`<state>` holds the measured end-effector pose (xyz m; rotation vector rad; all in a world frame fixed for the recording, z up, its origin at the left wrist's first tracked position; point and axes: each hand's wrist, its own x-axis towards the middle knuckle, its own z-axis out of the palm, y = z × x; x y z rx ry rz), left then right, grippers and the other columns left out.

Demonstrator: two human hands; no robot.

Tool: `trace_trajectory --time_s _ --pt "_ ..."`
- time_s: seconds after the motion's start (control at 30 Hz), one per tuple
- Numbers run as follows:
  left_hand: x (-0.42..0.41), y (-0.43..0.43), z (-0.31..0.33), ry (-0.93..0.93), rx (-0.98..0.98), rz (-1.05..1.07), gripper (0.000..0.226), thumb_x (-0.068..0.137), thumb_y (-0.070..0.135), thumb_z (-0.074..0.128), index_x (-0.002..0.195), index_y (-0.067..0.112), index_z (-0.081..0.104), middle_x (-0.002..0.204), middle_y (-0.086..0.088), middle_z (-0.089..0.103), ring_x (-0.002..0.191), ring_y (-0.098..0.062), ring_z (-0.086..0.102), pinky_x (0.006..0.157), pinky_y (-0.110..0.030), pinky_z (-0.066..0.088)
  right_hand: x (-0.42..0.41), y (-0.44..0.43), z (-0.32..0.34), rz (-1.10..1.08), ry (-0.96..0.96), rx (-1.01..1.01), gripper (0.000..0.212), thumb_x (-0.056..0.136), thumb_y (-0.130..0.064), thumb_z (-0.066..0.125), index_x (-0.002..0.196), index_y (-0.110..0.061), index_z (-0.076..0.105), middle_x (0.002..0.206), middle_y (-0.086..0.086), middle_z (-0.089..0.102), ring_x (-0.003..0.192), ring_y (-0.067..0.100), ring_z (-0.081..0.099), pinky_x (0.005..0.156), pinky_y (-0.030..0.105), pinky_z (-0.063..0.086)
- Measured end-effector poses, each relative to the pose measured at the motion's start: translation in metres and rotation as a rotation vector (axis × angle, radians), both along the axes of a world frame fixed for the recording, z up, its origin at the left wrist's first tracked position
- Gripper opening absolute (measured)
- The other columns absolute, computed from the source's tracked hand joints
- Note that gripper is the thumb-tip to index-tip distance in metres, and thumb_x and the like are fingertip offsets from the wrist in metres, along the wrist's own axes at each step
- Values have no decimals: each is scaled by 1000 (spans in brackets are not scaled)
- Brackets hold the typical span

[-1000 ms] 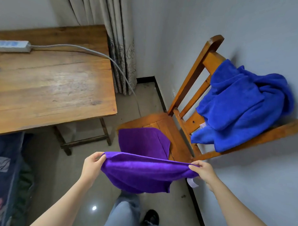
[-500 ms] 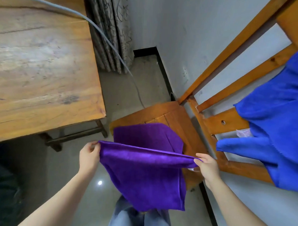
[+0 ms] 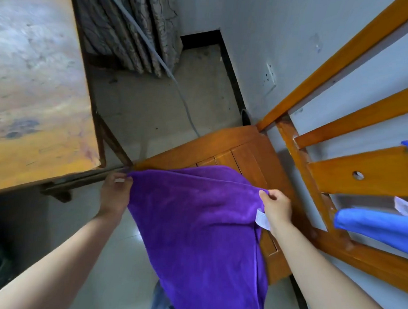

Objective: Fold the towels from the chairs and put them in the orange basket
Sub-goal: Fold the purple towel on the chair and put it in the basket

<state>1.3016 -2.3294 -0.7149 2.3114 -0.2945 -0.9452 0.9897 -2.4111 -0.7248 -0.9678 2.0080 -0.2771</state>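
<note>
Plush purple towel; glossy varnished wood chair.

Both bare forearms reach forward, hands level and apart. The left hand pinches one top corner of the purple towel, thumbnail showing. The right hand pinches the other corner, fingers curled, back of hand up.
</note>
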Motion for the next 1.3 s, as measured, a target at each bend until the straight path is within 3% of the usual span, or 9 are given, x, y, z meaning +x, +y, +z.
trace_trajectory --time_s 0.2,0.3,0.43,0.57,0.67,0.77,0.9,1.13,1.3 --pt "-14 -4 -2 78 83 -178 39 87 3 57 125 3 49 112 -18 60 97 -30 58 78 -34 44 13 -14 -6 -112 -165 188 19 88 -11 61 70 -9 56 81 15 58 64 23 53 67 32 43" --pt "-13 -8 -1 55 101 -132 34 88 4 55 122 1 51 113 -18 60 102 -33 58 80 -35 45 18 -33 10 -161 -209 98 5 83 0 64 89 1 64 87 14 58 79 23 55 71 33 43" --pt "-15 -14 4 77 35 -87 12 88 0 53 90 11 58 101 -13 62 91 -26 56 81 -34 45 20 -61 39 244 63 -377 8 84 0 63 86 5 68 106 15 63 98 25 58 80 15 35" --pt "-13 -14 5 83 -24 -70 13 87 -3 52 88 10 56 96 -12 60 86 -24 54 80 -34 44 18 -57 33 408 131 -285 12 88 -6 59 93 2 67 146 8 39 134 22 37 95 16 27" --pt "-9 -5 16 167 -130 51 18 87 -5 48 83 11 57 92 -14 61 82 -25 55 75 -33 43 14 -33 43 312 79 -397 14 90 -8 56 99 -2 66 127 10 55 120 23 49 91 15 35" --pt "-9 10 38 265 -206 172 28 88 -6 45 78 17 58 80 -8 61 76 -22 56 69 -30 46 4 -10 57 127 -80 -410 9 94 -10 49 99 -13 56 93 3 61 89 19 58 64 4 44" --pt "-8 28 54 275 -231 185 27 89 -5 48 79 16 60 74 -3 64 71 -20 57 54 -17 51 -7 -13 55 28 -93 -421 8 95 -10 48 99 -14 53 94 8 61 89 22 59 64 4 44" --pt "-9 -10 7 233 -181 268 9 91 11 56 87 17 62 97 -10 65 82 -18 62 78 -29 51 33 -64 28 329 206 -376 24 99 -19 40 112 -6 55 98 4 59 85 13 51 69 25 39" --pt "-14 -32 -19 70 9 97 16 92 16 54 102 9 63 98 -10 62 93 -26 58 90 -42 49 37 -80 7 361 423 -297 30 101 -24 33 116 -7 52 106 14 63 96 28 61 68 28 40"
